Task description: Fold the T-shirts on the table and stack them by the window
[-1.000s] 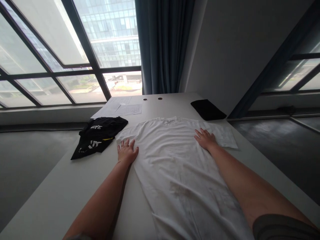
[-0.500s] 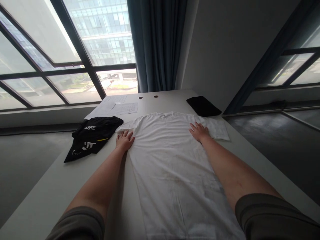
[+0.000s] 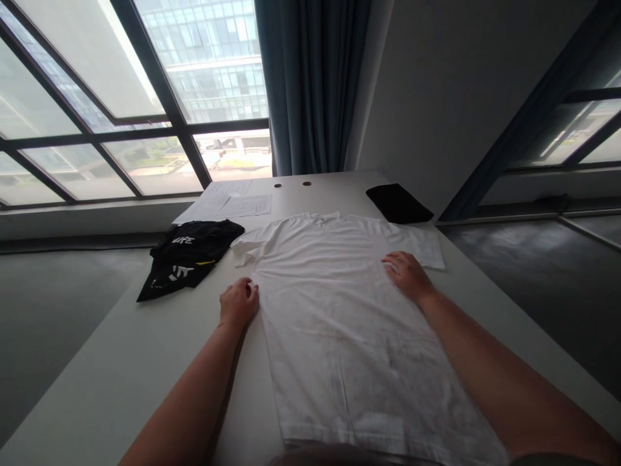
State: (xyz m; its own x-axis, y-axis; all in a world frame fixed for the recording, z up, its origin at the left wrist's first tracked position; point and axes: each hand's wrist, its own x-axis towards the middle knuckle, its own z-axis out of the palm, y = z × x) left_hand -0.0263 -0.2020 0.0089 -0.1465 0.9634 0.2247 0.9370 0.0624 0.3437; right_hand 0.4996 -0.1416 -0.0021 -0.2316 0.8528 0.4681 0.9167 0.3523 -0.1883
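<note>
A white T-shirt (image 3: 334,310) lies spread on the table, neckline toward the far end and hem near me, with soft wrinkles across the chest. Beside its left edge, just below the left sleeve, is my left hand (image 3: 239,301); its fingers are loosely bent with a gap between them, and no cloth shows in its grip. My right hand (image 3: 408,277) is over the shirt's right side below the other sleeve, fingers stretched out and apart. Whether its palm presses on the fabric is hard to see.
The white table (image 3: 111,369) carries a crumpled black garment with white lettering (image 3: 189,255) on the left. Papers (image 3: 218,202) lie at the far left, and a folded black cloth (image 3: 399,203) sits at the far right. A blue curtain (image 3: 310,90) hangs behind.
Both hands have drawn back toward me from the sleeve area along the shirt's sides. The left fingers have curled more, and the right hand has shifted slightly outward.
</note>
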